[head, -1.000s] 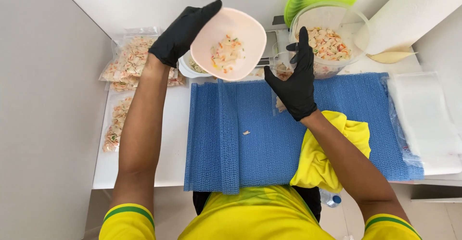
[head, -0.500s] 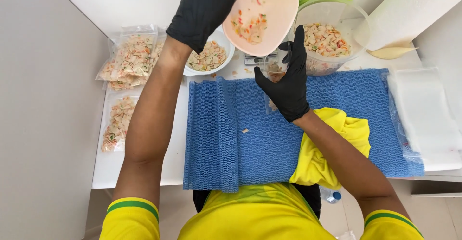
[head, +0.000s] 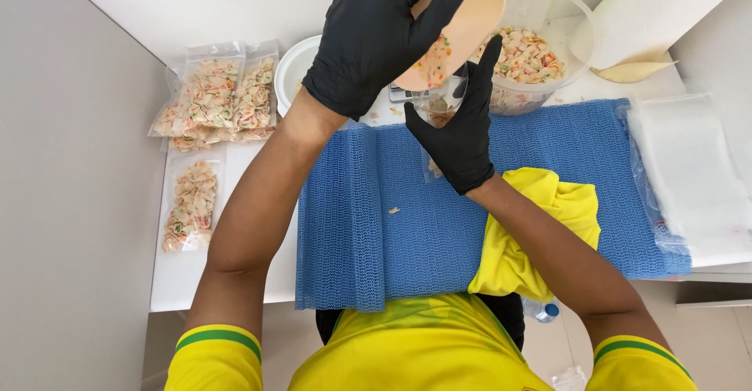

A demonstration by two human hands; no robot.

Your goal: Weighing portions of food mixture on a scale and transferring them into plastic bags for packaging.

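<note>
The pink bowl (head: 462,27) is gripped by the left hand (head: 376,34), whose black-gloved fingers are wrapped around its outer side. It is now tipped steeply, its mouth turned down towards the small clear bag (head: 440,113); half a second earlier its inside was still seen from above, and a second ago it was held nearly level and further left. Only a small cluster of the mixed pieces remains visible at its lower rim, where a larger heap lay before.

The clear bag is held by the right hand (head: 458,136), also gloved in black, with the fingers spread upward along the bag's sides and the mouth kept open just under the bowl's rim. Some pieces can be seen inside the bag. This hand has stayed almost where it was in both earlier views, above the far edge of the blue mat (head: 439,226).

The white bowl (head: 294,70) behind the left wrist is now largely hidden by the glove, whereas its filling showed half a second ago. The big clear tub (head: 540,58) of mixed pieces stands unchanged behind the right hand, touching the mat's far edge. Filled bags (head: 211,97) lie at the left on the white table (head: 184,273), and a yellow cloth (head: 533,234) is draped over the mat under the right forearm.
</note>
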